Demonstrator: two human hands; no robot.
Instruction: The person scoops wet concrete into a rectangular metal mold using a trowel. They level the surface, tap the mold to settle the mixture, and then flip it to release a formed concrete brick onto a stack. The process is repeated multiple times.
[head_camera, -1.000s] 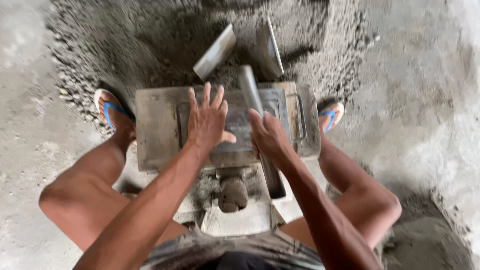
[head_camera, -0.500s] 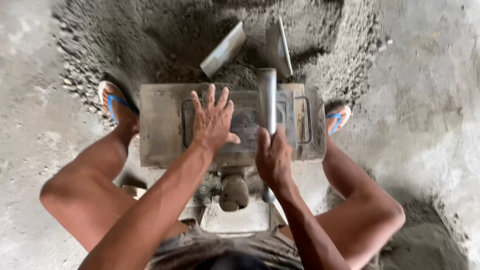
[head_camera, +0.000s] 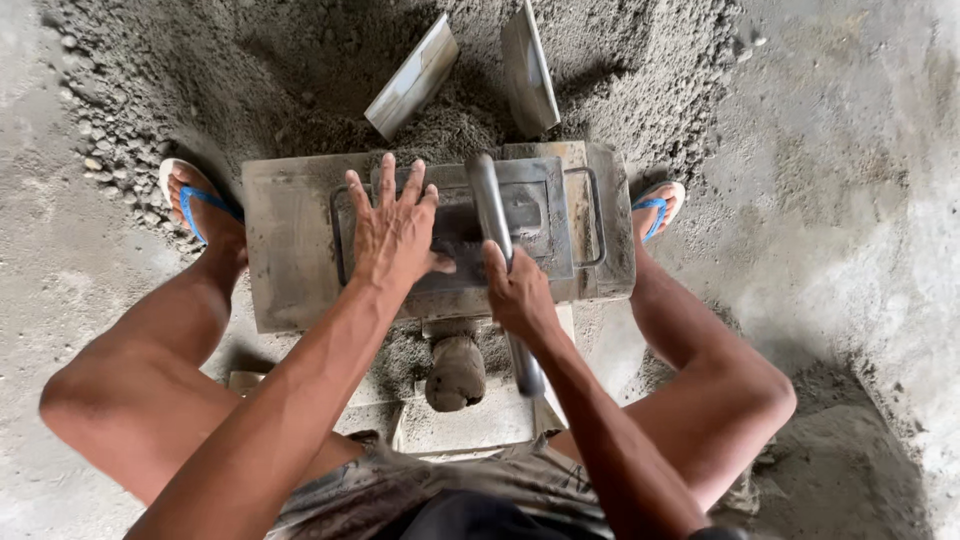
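Observation:
A grey metal block mould (head_camera: 290, 250) sits on the ground between my feet, dusted with cement mix. My left hand (head_camera: 393, 232) lies flat with fingers spread on the mould's lid plate (head_camera: 540, 215). My right hand (head_camera: 517, 293) is closed around a grey metal lever bar (head_camera: 490, 205) that runs from the lid toward my lap. A stubby round metal handle (head_camera: 456, 372) pokes out below the mould.
A heap of dark grey cement mix (head_camera: 300, 80) lies beyond the mould, with two flat metal plates (head_camera: 412, 78) (head_camera: 528, 68) stuck in it. My feet in blue-strapped sandals (head_camera: 190, 195) (head_camera: 655, 205) flank the mould. Bare concrete floor (head_camera: 850, 200) lies to the right.
My right hand moved off the lid and took hold of the lever bar, which swung from slanting to nearly upright in view. The left hand stayed flat on the lid.

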